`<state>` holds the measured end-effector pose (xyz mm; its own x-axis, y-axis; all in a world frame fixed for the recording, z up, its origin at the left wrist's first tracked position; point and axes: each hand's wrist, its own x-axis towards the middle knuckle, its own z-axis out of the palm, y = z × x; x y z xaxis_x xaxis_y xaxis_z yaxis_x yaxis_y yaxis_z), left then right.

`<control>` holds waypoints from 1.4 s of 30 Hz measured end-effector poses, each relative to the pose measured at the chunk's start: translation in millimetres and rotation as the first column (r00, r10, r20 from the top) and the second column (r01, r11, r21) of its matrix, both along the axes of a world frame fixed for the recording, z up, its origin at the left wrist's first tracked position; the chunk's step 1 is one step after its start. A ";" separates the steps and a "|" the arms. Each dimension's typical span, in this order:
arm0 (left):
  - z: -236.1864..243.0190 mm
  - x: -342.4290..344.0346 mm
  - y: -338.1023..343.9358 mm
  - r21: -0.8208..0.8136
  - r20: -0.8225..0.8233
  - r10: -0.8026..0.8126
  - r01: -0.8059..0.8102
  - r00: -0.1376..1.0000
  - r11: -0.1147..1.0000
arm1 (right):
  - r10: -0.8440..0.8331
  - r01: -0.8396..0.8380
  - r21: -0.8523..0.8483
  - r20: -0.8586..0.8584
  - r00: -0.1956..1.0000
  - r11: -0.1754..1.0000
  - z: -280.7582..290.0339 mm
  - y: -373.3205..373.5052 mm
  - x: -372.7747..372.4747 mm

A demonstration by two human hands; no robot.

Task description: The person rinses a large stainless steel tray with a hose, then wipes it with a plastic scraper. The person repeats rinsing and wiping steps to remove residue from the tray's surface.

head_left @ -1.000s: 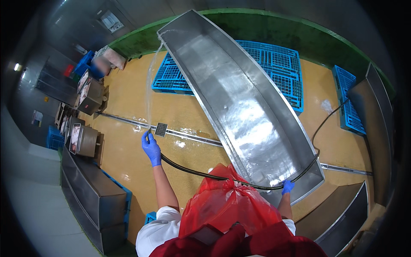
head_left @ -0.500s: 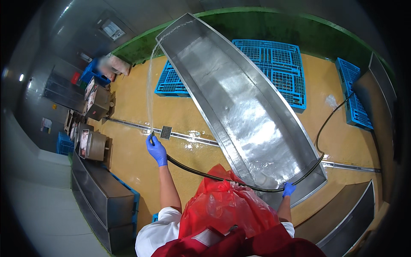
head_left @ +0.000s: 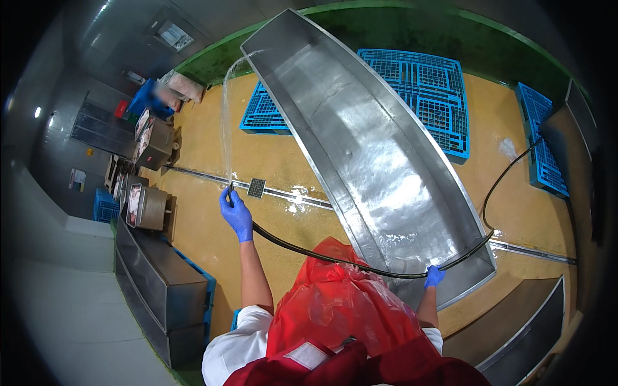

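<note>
Holding the black hose (head_left: 309, 253) in both gloved hands, I have my left fingers (head_left: 237, 207) curled round it near the outlet and my right fingers (head_left: 433, 275) wrapped round it farther along, over the near end of a long steel trough (head_left: 367, 135). Water (head_left: 226, 116) arcs from the outlet to the trough's far left corner. Floor (head_left: 277, 225): yellow-tan, wet and shining along the drain channel (head_left: 296, 199) and square grate (head_left: 256, 188). Blue pallets (head_left: 444, 96) show either side of the trough; lower wall (head_left: 222, 61) green.
</note>
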<state>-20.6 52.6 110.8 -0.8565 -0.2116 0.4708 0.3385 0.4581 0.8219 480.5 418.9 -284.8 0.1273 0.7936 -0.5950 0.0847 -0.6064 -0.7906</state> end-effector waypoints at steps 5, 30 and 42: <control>17.7 10.4 17.1 0.083 0.048 -0.075 0.071 0.996 0.994 | 0.020 -0.021 0.028 0.057 0.998 0.999 -6.1 0.3 1.1; 84.4 140.7 223.6 0.947 0.236 -0.958 0.182 0.161 0.264 | 0.924 -0.845 0.531 -0.352 -0.149 0.066 454.3 -48.2 -221.5; 30.6 159.6 209.4 0.800 0.383 -0.910 0.550 -0.158 0.241 | 0.850 -0.931 0.251 -0.517 0.103 0.265 427.3 -37.4 -191.8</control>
